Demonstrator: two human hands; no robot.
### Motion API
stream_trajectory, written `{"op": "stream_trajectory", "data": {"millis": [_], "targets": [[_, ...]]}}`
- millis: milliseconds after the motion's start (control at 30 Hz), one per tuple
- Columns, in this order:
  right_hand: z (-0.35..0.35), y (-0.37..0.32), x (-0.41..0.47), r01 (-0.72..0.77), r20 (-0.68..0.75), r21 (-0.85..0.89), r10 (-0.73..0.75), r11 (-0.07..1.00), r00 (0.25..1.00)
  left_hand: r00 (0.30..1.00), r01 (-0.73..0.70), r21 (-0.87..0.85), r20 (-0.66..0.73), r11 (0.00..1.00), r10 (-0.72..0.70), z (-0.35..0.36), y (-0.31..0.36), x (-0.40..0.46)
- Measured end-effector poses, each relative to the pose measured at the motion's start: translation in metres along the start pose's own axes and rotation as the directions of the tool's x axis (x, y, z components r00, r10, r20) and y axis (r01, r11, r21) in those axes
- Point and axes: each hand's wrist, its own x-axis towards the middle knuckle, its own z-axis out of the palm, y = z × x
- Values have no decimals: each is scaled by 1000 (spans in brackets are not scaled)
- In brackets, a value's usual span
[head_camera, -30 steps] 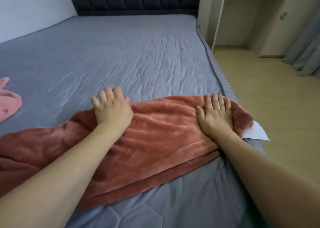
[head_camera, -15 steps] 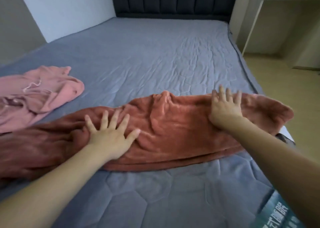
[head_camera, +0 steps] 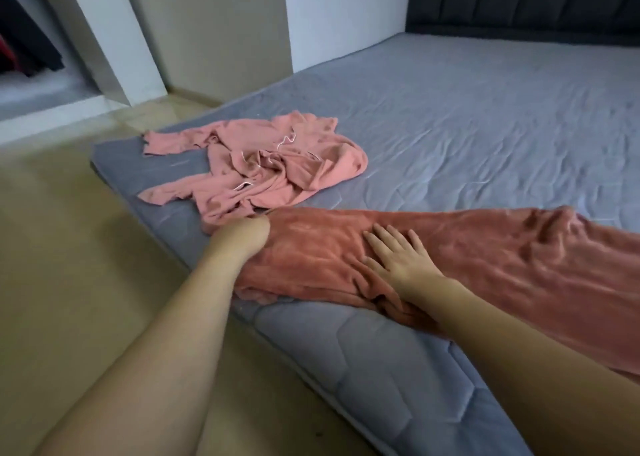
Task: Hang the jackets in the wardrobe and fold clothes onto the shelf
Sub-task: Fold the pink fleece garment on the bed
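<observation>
Pink garment (head_camera: 263, 164) lies crumpled near the mattress (head_camera: 467, 116) left corner, its near edge touching the rust fleece garment (head_camera: 485, 258), which stretches along the near edge. Left hand (head_camera: 247, 235) at the fleece's left end; fingers hidden, cannot tell. Right hand (head_camera: 398, 259) flat on the fleece, fingers spread.

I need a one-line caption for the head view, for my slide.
Right hand flat on rust fleece on a grey bed; left hand at its end, beside a pink garment.
</observation>
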Motion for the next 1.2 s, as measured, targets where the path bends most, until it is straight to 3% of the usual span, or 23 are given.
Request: {"op": "stream_trajectory", "data": {"millis": [67,167,267,333,500,600,633,700,733,800,867,900,933,967,1000,1033,1100,1200], "targets": [[4,7,-6,9,-15,-52,-10,999,1000,995,9,-201,99,980,11,-13,-10,-1],[-1,12,-8,37,-17,-13,-37,999,999,979,110,-367,200,924,-37,-16,-20,-4],[-7,20,-10,-37,-96,138,51,990,994,897,313,-608,441,729,-17,-12,-13,-15],[-10,26,-11,-90,-137,168,114,982,984,853,394,-658,521,641,11,-6,-5,-23],[-25,45,-25,-155,-175,172,185,973,967,868,351,-698,493,624,64,10,15,-44],[-35,64,-45,-227,-204,202,267,953,942,894,336,-691,448,640,14,5,30,-53],[-40,76,-57,-264,-207,228,312,937,927,921,292,-693,390,659,1,2,43,-57],[-50,92,-71,-311,-209,328,389,892,897,990,102,-675,139,731,-9,-10,67,-57],[-57,106,-83,-324,-219,425,443,845,869,1000,-5,-628,13,778,17,-11,91,-61],[-73,139,-112,-327,-200,678,593,659,780,979,-175,-303,-151,937,134,-4,147,-84],[-86,173,-147,-293,-96,870,719,397,688,945,-297,61,-125,953,302,24,210,-118],[-90,191,-164,-255,-28,933,759,252,650,937,-346,131,6,929,348,43,239,-139],[-93,207,-181,-205,57,975,782,91,620,910,-371,110,243,922,337,65,268,-163],[-96,222,-195,-155,153,985,786,-73,599,797,-377,34,521,925,306,87,291,-187],[-99,237,-210,-111,243,969,773,-221,586,645,-393,-67,690,917,327,108,311,-211],[-103,250,-222,-82,314,941,755,-329,576,559,-454,-158,716,877,418,127,325,-226],[-110,270,-241,-91,389,904,719,-417,576,527,-645,-167,610,746,592,155,341,-241],[-111,282,-253,-194,384,920,680,-341,625,544,-802,64,488,594,682,183,329,-226]]}}
